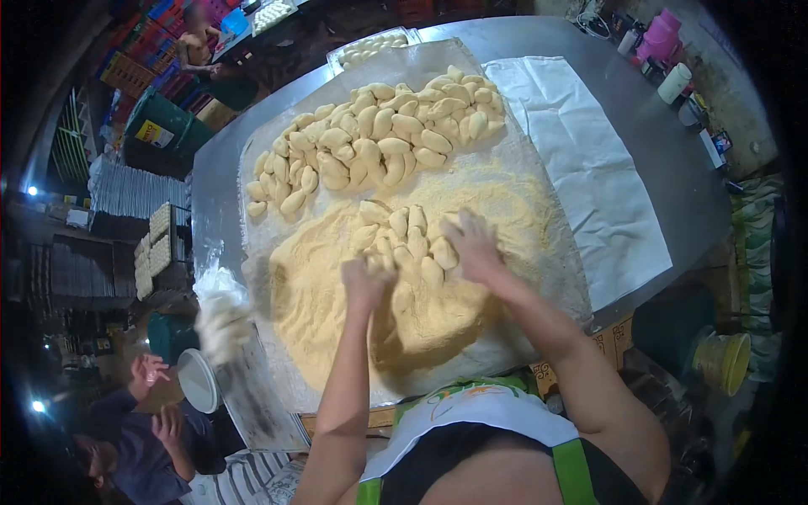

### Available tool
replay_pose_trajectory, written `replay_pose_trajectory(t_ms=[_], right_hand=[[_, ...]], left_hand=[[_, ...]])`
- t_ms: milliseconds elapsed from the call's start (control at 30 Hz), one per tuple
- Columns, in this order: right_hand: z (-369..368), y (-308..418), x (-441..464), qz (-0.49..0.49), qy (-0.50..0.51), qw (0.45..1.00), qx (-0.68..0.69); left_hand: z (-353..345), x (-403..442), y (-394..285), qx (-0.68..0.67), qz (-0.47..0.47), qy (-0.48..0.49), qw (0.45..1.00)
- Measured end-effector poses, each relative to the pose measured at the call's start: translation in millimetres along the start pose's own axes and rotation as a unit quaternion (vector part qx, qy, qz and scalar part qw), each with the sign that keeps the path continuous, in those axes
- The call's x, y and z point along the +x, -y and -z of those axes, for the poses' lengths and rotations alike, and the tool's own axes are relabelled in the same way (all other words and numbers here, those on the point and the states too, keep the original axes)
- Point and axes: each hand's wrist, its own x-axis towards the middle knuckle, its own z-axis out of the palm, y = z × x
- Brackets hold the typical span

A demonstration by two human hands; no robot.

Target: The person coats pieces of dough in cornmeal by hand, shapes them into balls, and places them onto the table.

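Several small pieces of pale dough lie in a loose cluster on a thick spread of yellow crumbs. My left hand is at the cluster's near left side, its fingers low against the dough and too smeared to tell their grip. At the right side, my right hand has its fingers stretched apart, close beside the nearest dough pieces, also slightly blurred. Beyond both hands, a large heap of shaped dough pieces covers the far part of the cloth.
A white sheet covers the metal table's right side. A motion-blurred pale bundle is at the left edge, near a person's raised hands. Another person is at the far left. A dough tray stands behind the heap.
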Motion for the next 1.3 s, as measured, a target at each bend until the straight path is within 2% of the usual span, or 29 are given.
replay_pose_trajectory(t_ms=[33,67,133,167,267,300,400,433,500,533,567,633,667,733,767,833,900,933,1000,1067,1200,1300], right_hand=[[-8.9,1.1,5.7,0.000,0.000,1.000,0.002],[-15.4,1.9,14.0,-0.001,0.033,0.992,0.120],[-25.8,-0.6,35.7,-0.005,0.096,0.932,0.349],[-33.8,-9.0,42.4,-0.005,0.098,0.931,0.352],[-41.5,-49.0,54.1,-0.057,0.118,0.788,0.602],[-38.9,-54.0,53.7,-0.055,0.118,0.789,0.601],[1.9,-50.8,28.5,-0.016,-0.003,0.931,0.365],[9.3,-38.9,19.4,-0.016,-0.002,0.932,0.363],[21.6,4.6,4.1,0.012,0.021,0.965,0.263],[23.3,14.4,1.2,0.025,0.033,0.976,0.212],[16.0,13.1,3.7,0.025,0.033,0.977,0.211],[-14.1,5.3,17.4,0.001,0.030,0.945,0.326],[-16.3,2.3,25.3,-0.011,0.029,0.924,0.381],[-4.0,-11.9,35.0,-0.026,0.011,0.924,0.381],[9.8,-18.6,41.6,-0.040,-0.009,0.925,0.379],[16.0,-22.8,55.3,-0.050,-0.027,0.926,0.374],[14.5,-22.8,67.3,0.009,0.029,0.982,0.188],[15.6,-23.9,77.0,0.039,0.054,0.994,0.090],[21.3,-20.7,102.4,0.042,0.088,0.991,0.093],[25.8,-14.9,128.6,0.041,0.163,0.980,0.104],[10.3,-12.2,168.8,0.082,0.244,0.964,0.064],[22.7,-17.5,155.0,0.139,0.245,0.953,0.113]], left_hand=[[-2.3,2.7,7.4,0.002,0.001,-0.002,1.000],[-6.2,10.5,22.3,0.056,-0.096,-0.029,0.993],[-9.6,26.2,39.7,0.164,-0.288,-0.079,0.940],[-2.4,23.0,32.5,0.166,-0.285,-0.079,0.941],[30.9,18.1,4.4,0.024,-0.192,-0.047,0.980],[30.1,21.3,7.3,0.022,-0.193,-0.049,0.980],[16.4,20.8,38.3,0.191,-0.337,-0.021,0.921],[-0.2,8.0,45.6,0.190,-0.337,-0.020,0.922],[-36.4,-29.5,37.4,0.435,-0.249,-0.005,0.865],[-36.3,-24.6,38.6,0.435,-0.250,-0.005,0.865],[-35.6,-14.5,39.4,0.365,-0.235,0.013,0.901],[-30.3,8.8,39.3,0.220,-0.199,0.049,0.954],[-19.1,13.8,31.1,0.219,-0.199,0.049,0.954],[10.1,25.8,15.5,0.122,-0.281,0.072,0.949],[17.7,36.2,9.3,0.120,-0.281,0.071,0.950],[29.1,56.6,-3.4,0.219,-0.325,0.043,0.919],[28.6,63.3,-16.8,0.264,-0.344,0.027,0.901],[20.7,62.8,-27.2,0.332,-0.302,0.042,0.893],[4.8,65.3,-46.5,0.463,-0.209,0.073,0.859],[-4.0,80.3,-52.8,0.457,-0.204,0.076,0.862],[-16.1,95.3,-52.0,0.448,-0.179,0.097,0.871],[-16.5,105.8,-60.2,0.441,-0.164,0.103,0.876]])
